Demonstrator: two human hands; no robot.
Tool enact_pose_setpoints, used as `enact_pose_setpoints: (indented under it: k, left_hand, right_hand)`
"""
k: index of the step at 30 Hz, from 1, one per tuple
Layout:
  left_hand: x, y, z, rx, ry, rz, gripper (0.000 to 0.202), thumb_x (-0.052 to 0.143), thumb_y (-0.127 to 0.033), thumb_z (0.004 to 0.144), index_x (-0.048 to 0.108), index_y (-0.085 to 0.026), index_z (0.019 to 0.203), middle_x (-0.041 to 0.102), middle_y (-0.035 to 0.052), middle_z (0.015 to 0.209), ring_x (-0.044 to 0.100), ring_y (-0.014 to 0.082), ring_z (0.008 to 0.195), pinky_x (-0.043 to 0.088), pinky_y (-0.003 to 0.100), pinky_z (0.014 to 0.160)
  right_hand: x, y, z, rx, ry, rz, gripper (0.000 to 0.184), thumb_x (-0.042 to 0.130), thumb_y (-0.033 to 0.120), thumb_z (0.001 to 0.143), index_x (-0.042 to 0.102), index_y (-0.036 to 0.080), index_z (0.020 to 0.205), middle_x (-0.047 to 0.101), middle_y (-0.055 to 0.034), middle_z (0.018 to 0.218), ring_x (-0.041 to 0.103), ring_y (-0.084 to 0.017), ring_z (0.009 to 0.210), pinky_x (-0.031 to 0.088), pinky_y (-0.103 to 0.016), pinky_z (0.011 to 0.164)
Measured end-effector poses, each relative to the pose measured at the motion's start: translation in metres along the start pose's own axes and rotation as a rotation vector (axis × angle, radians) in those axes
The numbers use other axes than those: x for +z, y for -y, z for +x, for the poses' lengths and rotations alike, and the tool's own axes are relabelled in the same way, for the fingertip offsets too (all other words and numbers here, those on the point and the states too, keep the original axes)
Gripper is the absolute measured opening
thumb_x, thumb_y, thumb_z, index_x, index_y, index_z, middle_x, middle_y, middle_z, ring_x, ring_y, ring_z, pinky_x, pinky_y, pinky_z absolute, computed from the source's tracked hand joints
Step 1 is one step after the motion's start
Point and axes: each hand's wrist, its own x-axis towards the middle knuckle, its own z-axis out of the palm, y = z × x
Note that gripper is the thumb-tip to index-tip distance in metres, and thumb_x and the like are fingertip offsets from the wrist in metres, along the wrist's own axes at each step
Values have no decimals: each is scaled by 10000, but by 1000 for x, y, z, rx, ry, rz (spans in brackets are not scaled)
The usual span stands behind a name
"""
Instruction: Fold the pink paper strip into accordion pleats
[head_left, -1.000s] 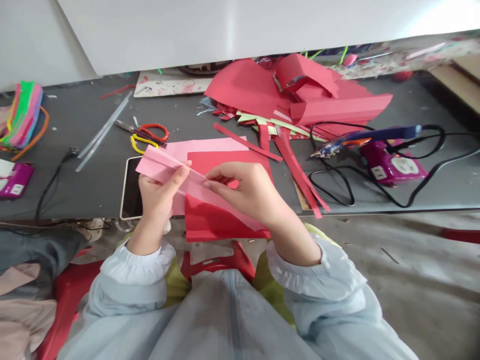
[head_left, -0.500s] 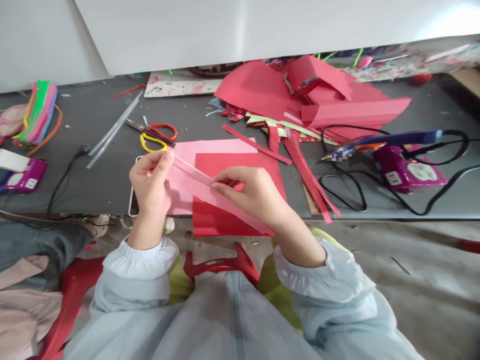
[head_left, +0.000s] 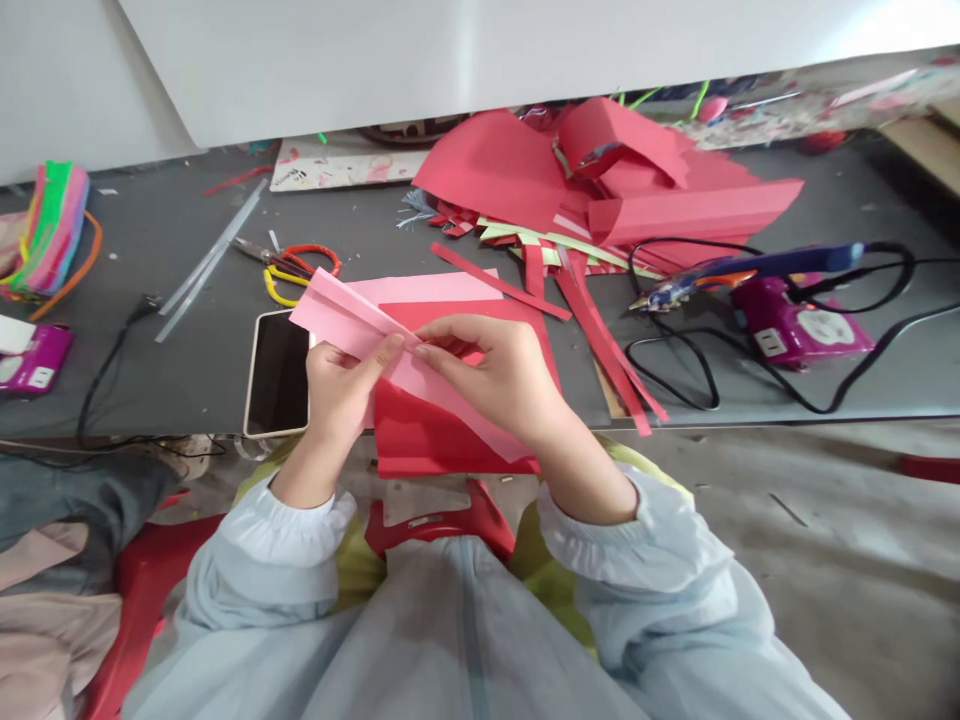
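Observation:
A folded strip of pink paper (head_left: 345, 312) runs slantwise between my hands, creased along its upper edge. My left hand (head_left: 341, 385) pinches it near the middle with thumb and fingers. Close beside, my right hand (head_left: 495, 375) pinches the same fold, fingertips almost touching the left thumb. Beneath them lie a red paper sheet (head_left: 427, 430) and a flat pink paper sheet (head_left: 450, 287), partly covered by my hands. Left of my left hand is a phone (head_left: 277, 375) with a dark screen. Scissors (head_left: 281, 285) with yellow and red-orange handles lie just behind the phone.
Red paper pieces (head_left: 487, 170) are heaped at the back. Red strips (head_left: 600, 340) reach the desk's front edge. A blue glue gun (head_left: 757, 265) with a looping black cord rests over a purple pack (head_left: 802, 325). Clear sticks (head_left: 214, 255) lie at left; a seated person's leg (head_left: 67, 500) is beside me.
My left hand has slid along the fold toward my right hand, uncovering the paper's left end and the phone. My right hand keeps its pinch. The view has shifted slightly.

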Motion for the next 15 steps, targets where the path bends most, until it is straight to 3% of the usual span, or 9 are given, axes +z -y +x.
enact_pose_setpoints:
  k: [15]
  left_hand:
    - [2,2,0,45,-46,68,300,867,-436,639,739,-166,671,713,13,650,647,131,588,517,226,554]
  right_hand:
    - [4,2,0,-44,-77,-31,132,642,216,865,765,186,827,774,-14,816,669,-140,707,489,-254,657]
